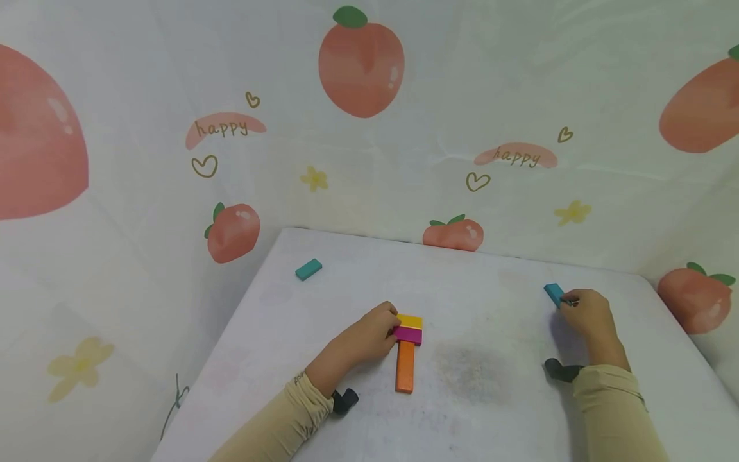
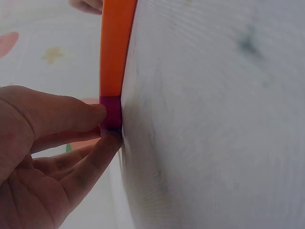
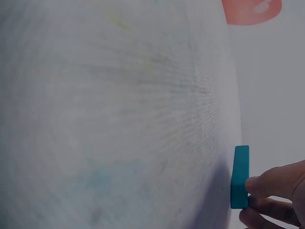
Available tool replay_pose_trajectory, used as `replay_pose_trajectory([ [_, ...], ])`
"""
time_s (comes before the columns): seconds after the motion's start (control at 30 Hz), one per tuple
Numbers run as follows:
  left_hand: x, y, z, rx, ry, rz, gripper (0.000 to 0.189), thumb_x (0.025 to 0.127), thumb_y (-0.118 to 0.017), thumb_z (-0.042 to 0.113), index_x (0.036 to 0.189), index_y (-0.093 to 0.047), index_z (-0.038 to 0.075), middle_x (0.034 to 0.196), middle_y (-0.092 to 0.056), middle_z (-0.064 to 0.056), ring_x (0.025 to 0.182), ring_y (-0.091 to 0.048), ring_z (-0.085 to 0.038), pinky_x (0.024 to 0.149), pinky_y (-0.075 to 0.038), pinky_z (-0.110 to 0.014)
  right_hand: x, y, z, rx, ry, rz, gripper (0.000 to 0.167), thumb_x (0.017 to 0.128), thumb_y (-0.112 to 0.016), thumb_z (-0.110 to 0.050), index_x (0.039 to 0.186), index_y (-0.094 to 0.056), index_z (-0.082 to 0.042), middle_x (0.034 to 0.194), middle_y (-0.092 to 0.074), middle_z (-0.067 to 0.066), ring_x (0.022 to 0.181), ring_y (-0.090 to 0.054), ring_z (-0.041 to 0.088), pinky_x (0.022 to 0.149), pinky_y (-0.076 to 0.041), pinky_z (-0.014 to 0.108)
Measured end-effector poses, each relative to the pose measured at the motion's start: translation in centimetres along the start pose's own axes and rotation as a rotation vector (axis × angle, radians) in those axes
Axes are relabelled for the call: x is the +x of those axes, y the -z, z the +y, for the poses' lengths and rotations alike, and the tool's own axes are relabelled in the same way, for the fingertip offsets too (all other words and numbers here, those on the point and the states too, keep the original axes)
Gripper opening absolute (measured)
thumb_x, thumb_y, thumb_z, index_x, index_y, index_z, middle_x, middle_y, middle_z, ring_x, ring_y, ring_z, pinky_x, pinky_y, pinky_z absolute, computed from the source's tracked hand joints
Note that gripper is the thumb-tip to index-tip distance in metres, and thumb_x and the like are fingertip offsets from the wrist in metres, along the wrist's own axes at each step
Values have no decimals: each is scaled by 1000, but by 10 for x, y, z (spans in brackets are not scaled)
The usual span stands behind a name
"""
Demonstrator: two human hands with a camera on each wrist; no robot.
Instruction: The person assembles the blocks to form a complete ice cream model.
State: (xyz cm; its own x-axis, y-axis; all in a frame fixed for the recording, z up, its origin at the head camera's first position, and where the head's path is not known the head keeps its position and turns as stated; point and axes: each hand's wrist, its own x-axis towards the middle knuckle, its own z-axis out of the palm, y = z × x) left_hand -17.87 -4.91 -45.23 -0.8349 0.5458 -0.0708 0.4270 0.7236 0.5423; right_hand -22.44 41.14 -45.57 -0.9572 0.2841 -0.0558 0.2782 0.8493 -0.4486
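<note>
In the head view an orange block [image 1: 405, 367] lies lengthwise on the table, its far end meeting a magenta block [image 1: 408, 335] set crosswise. Right behind the magenta one lies a yellow block [image 1: 411, 322]. My left hand [image 1: 372, 333] is at the left ends of these two crosswise blocks. Thumb and fingers pinch the magenta block [image 2: 112, 113] in the left wrist view, hiding part of it. Off to the far right, my right hand [image 1: 589, 313] grips a blue block [image 1: 553, 293] between thumb and fingers. Its long side shows in the right wrist view.
A teal block [image 1: 308, 269] lies near the table's far left corner. The white table [image 1: 485, 301] has a greyish smudge right of the orange block. Peach-printed cloth [image 1: 404, 160] hangs behind and beside it. Black wrist-camera parts [image 1: 345, 402] stick out by both sleeves.
</note>
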Motion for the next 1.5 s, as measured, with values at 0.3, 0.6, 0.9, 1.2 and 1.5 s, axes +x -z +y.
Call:
replay_pose_trajectory([
  [0.3,0,0,-1,2,-4,1,25,101,-69,8,123,-73,-4,136,-63,-14,125,-65,-24,105,-58,-33,1,0,-1,15,63,3,38,96,-60,-8,124,-64,17,122,-60,43,107,-61,55,87,-54,64],
  [0.6,1,0,-2,14,-12,4,23,101,-69,8,122,-73,-3,135,-63,-13,125,-65,-24,106,-58,-33,-1,-6,-8,35,157,2,35,95,-64,-8,118,-68,18,117,-64,42,105,-63,55,84,-55,62],
  [0.9,1,0,-2,8,-19,5,23,101,-69,7,121,-73,-4,134,-63,-13,124,-65,-24,104,-58,-32,-5,-10,-27,44,200,-66,33,96,-65,-8,119,-68,16,122,-64,42,112,-63,58,91,-56,64],
  [1.2,0,-1,-1,12,-18,8,24,101,-69,6,122,-73,-4,134,-63,-13,124,-65,-24,104,-58,-32,-8,-19,-45,54,261,-98,32,95,-66,-8,117,-71,15,121,-65,40,110,-65,54,91,-57,62],
  [1.5,0,-2,-1,3,0,6,24,101,-70,8,122,-73,-4,135,-63,-13,124,-65,-24,104,-58,-32,-10,-32,-65,87,305,-115,29,93,-68,-8,113,-73,12,119,-66,37,104,-67,46,84,-59,51],
])
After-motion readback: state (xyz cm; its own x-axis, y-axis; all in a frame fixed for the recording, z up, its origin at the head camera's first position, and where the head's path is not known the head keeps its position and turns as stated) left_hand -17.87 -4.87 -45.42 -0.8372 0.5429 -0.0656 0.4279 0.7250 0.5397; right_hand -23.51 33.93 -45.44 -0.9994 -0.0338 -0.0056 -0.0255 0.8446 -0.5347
